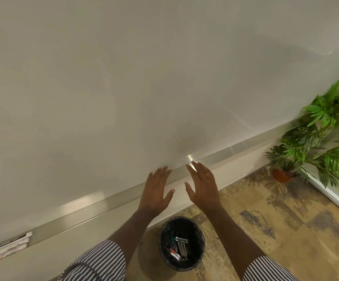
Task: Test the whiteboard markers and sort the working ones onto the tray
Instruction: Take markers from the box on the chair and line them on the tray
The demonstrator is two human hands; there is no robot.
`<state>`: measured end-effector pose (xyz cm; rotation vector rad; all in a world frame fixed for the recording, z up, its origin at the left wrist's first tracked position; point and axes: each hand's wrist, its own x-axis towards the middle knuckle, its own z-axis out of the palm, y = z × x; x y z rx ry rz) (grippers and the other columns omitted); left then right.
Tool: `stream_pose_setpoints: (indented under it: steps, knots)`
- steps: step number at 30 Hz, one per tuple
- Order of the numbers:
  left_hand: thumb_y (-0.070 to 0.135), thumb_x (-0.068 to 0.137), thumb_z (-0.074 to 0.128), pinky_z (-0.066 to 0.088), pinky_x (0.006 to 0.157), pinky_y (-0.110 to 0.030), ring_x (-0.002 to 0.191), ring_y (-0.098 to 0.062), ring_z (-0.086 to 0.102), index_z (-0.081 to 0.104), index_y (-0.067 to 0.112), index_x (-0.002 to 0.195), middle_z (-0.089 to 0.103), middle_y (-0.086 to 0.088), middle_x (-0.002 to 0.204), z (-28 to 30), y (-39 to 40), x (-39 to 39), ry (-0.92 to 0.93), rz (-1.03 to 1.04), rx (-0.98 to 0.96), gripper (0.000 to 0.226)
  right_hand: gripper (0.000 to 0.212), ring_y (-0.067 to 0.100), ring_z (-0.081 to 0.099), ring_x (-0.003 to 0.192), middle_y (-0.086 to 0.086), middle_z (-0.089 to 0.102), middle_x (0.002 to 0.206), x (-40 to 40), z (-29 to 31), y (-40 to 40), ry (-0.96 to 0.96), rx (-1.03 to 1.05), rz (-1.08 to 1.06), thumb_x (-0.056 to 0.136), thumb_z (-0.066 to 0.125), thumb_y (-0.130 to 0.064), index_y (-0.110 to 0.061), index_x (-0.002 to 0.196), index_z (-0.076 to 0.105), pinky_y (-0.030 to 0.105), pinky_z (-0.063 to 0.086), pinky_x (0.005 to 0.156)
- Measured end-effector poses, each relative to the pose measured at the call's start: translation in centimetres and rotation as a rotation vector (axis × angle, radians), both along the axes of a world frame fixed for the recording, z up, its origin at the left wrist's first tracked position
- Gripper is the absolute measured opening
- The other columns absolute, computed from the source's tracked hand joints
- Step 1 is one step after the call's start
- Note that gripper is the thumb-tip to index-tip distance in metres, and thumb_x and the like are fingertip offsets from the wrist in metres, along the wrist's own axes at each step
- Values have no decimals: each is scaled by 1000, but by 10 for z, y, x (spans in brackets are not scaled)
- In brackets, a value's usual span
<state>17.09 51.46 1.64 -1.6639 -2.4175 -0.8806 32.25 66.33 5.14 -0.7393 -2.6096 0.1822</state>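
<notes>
Both grips spread flat, holding nothing: left hand (156, 191), right hand (203, 187). Markers (8, 247) far left along tray (87, 207), lengthwise; nearer left hand.

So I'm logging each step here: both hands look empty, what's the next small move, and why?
Probably reach the left hand down-left along the tray to the markers lying at its far left end and pick one up to test. Both it and the right hand are open and hold nothing, and the markers in the bin look already discarded.
</notes>
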Motion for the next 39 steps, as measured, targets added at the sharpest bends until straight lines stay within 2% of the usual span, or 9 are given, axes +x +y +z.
stream_pose_setpoints:
  steps: [10, 17, 28, 35, 39]
  knots:
    - [46, 101, 50, 16, 125, -47, 154, -14, 15, 30, 22, 156, 23, 3, 166, 14, -44, -34, 52, 56, 27, 64, 67, 22, 34, 149, 3, 41, 159, -46, 7, -31, 104, 0, 134, 93, 62, -39, -20, 153, 40, 45, 35, 118]
    - [45, 96, 57, 22, 123, -50, 153, -14, 19, 34, 21, 155, 27, 4, 164, 8, -118, -55, 41, 175, 41, 68, 68, 25, 40, 145, 5, 44, 157, -85, -12, -85, 97, -14, 304, 96, 55, -47, -14, 153, 41, 47, 39, 115]
    - [50, 96, 56, 22, 123, -50, 154, -13, 18, 32, 21, 156, 26, 6, 165, 7, -288, -77, 19, 579, 17, 71, 69, 21, 33, 149, 2, 35, 163, -168, -32, -236, 32, -84, 665, 100, 44, -57, -17, 156, 36, 42, 33, 120]
    - [53, 96, 53, 20, 124, -46, 154, -12, 15, 26, 25, 158, 20, 7, 166, 6, -408, -77, -22, 851, -49, 74, 69, 23, 34, 148, 2, 36, 162, -223, -24, -338, 17, -105, 896, 100, 43, -55, -17, 156, 35, 44, 36, 117]
    - [62, 98, 42, 2, 127, -41, 155, -10, 7, 18, 32, 159, 12, 12, 167, 7, -471, -72, -57, 1006, -75, 71, 71, 22, 33, 149, 2, 35, 162, -251, -23, -407, -7, -83, 998, 98, 46, -56, -18, 157, 34, 40, 34, 118]
